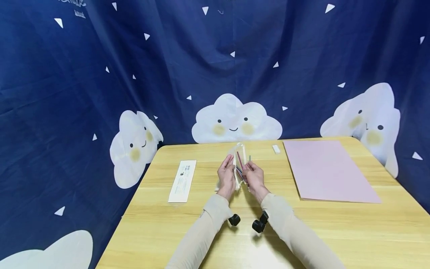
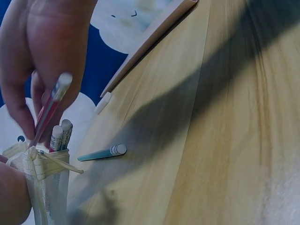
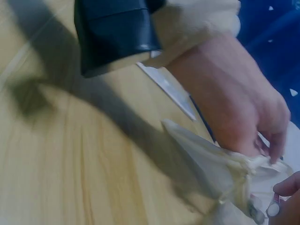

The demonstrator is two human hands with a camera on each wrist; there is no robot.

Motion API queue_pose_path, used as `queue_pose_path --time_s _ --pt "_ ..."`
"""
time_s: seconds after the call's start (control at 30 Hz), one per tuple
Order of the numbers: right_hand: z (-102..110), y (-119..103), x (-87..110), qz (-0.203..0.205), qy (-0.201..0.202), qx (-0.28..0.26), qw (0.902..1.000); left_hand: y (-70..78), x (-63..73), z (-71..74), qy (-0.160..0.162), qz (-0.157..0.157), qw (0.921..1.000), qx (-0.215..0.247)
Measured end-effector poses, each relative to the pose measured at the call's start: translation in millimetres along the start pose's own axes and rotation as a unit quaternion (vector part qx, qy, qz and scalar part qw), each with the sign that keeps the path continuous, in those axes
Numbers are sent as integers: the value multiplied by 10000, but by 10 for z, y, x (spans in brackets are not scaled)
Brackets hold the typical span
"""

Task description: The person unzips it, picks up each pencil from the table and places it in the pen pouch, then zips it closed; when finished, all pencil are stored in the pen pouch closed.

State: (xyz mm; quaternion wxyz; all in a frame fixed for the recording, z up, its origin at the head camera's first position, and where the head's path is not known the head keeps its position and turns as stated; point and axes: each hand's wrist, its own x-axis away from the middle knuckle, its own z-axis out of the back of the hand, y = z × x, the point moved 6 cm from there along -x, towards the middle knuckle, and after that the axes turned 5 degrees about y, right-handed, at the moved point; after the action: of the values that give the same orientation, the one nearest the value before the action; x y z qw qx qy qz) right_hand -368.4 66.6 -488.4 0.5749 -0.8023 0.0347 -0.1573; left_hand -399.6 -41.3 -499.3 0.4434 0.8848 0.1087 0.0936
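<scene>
My left hand [image 1: 227,176] grips a whitish see-through zip pouch [image 2: 50,194] by its side, near the open mouth. Several pencils stand in the pouch, their white eraser ends [image 2: 56,136] poking above the rim in the left wrist view. At the pouch mouth, my right hand [image 1: 254,178] pinches a red pencil [image 2: 48,110], which tilts with its white end up. The pencil's lower end is hidden by the pouch and fingers. A teal pencil [image 2: 101,153] lies on the table just beyond the pouch.
To the left lies a white printed box [image 1: 182,181]. A small white eraser [image 1: 276,149] sits near the table's back edge, beside a large flat pink board [image 1: 327,170] on the right. A dark blue curtain [image 1: 174,67] with clouds hangs behind the wooden table [image 1: 151,231].
</scene>
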Motion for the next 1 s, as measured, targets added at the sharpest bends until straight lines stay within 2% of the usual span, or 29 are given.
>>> queue_pose_path --time_s 0.13,0.33,0.5,0.77,0.9,1.0 --pt "-95 23 1 25 -52 105 9999 -4 19 -7 -29 10 10000 -69" --pt "-180 -6 -69 57 80 333 9994 -20 37 -16 -49 73 9999 -149" --pt "-172 -40 -134 89 118 180 9997 -4 47 -17 -26 68 9998 -204" --pt "-11 -85 -190 186 139 -331 9992 16 24 -12 23 -70 9999 -106" --pt "162 -120 -251 433 360 5 9984 15 -10 10 43 -112 9999 -112" --pt "280 -65 -310 536 458 366 9968 24 -22 29 86 -144 9998 -77"
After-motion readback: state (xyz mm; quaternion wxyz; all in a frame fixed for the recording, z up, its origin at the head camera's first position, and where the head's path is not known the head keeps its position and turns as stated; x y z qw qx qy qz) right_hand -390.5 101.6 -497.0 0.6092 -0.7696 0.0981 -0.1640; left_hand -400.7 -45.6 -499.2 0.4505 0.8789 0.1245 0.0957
